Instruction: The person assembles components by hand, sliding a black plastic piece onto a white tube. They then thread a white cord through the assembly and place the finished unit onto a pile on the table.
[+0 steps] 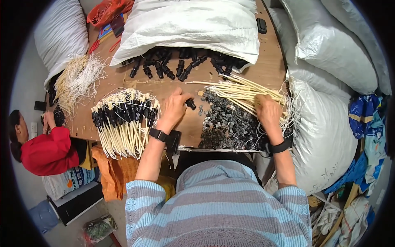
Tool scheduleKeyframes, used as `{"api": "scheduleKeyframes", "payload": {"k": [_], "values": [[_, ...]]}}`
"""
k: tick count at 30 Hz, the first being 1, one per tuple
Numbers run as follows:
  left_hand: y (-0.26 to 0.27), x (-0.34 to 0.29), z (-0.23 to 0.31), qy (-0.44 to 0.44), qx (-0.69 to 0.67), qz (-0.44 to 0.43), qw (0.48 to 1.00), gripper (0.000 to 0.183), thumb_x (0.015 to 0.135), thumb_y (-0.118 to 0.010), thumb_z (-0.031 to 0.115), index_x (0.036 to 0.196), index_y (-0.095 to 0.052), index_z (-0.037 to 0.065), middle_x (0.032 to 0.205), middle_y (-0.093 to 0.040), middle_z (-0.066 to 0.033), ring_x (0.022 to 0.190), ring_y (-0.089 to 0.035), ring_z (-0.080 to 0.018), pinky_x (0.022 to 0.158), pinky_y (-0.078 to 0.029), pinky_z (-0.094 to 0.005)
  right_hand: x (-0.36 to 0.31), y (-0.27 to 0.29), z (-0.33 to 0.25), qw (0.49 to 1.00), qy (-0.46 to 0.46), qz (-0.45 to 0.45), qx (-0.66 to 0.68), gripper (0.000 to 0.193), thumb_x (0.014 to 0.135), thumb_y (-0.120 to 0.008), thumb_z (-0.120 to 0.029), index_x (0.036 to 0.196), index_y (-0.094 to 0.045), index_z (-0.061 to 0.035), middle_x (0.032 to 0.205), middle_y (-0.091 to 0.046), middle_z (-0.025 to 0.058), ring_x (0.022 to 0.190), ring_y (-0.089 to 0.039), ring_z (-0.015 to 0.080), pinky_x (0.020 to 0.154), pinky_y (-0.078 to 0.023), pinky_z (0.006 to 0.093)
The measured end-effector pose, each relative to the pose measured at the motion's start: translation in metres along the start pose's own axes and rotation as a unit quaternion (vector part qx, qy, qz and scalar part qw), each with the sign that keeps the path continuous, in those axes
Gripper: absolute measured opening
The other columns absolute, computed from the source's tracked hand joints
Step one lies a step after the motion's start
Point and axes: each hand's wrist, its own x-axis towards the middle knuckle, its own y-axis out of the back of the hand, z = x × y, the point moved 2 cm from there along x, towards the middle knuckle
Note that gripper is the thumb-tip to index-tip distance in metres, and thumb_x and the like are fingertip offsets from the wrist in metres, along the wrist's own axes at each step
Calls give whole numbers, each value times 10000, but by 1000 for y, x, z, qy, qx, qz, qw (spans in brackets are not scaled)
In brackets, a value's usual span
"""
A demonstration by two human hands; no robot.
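Note:
My left hand point(176, 106) is closed round a short black plastic connector housing point(190, 104), whose end sticks out past the fingers to the right. On the right, my right hand point(269, 113) curls its fingers over one end of a loose bundle of cream sleeved wires point(238, 92); how many it grips is hidden. Beneath the bundle spreads a heap of small black and clear plastic pieces point(234, 123). Left of my left hand lies a thick row of cream sleeved wires with black housings point(123, 119) fitted on them, thin white leads looped over the top.
A white woven sack point(189, 26) lies across the table's far side, black housings point(164, 68) spilling from its mouth. More full sacks point(325, 127) crowd the right edge. At the left, a co-worker in a red top point(49, 150) sits near loose white wires point(80, 80).

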Motion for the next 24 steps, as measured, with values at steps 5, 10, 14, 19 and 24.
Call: {"api": "scheduleKeyframes", "payload": {"k": [5, 10, 14, 19, 24], "values": [[-12, -10, 28, -101, -22, 60, 993, 339, 676, -664, -29, 988, -692, 100, 913, -618, -120, 851, -612, -329, 743, -504, -387, 10, 0, 10, 998, 66, -6, 20, 148, 762, -695, -142, 854, -601, -75, 802, -605, 95, 659, -593, 294, 599, -438, 394], [-39, -13, 55, -68, -139, -28, 988, 348, 744, -619, -13, 1074, -653, 95, 960, -669, -124, 898, -641, -308, 795, -519, -374, 11, 15, -18, 975, 192, 53, 102, 107, 830, -651, -111, 867, -569, -53, 764, -582, 97, 670, -563, 277, 661, -385, 358], [-31, -16, 36, 55, -237, 56, 968, 338, 776, -568, -5, 1094, -640, 89, 972, -683, -125, 873, -667, -277, 750, -515, -336, -12, 23, -26, 963, 161, -38, 214, 115, 889, -620, -107, 972, -628, -27, 743, -621, 122, 623, -588, 283, 587, -434, 334], [-26, -26, 19, 133, -316, 38, 939, 319, 807, -537, 1, 1106, -630, 65, 937, -689, -107, 853, -648, -197, 767, -492, -293, -29, 19, -31, 930, 57, -121, 341, 134, 886, -637, -151, 963, -680, -52, 751, -656, 136, 638, -645, 293, 555, -484, 342], [-12, -34, 23, -57, -111, 45, 991, 387, 726, -589, -51, 1073, -658, 106, 917, -683, -50, 820, -636, -243, 752, -504, -318, -31, 17, -45, 914, 157, -113, 358, 140, 869, -663, -144, 958, -700, -44, 745, -665, 140, 616, -639, 281, 544, -479, 335]]}}
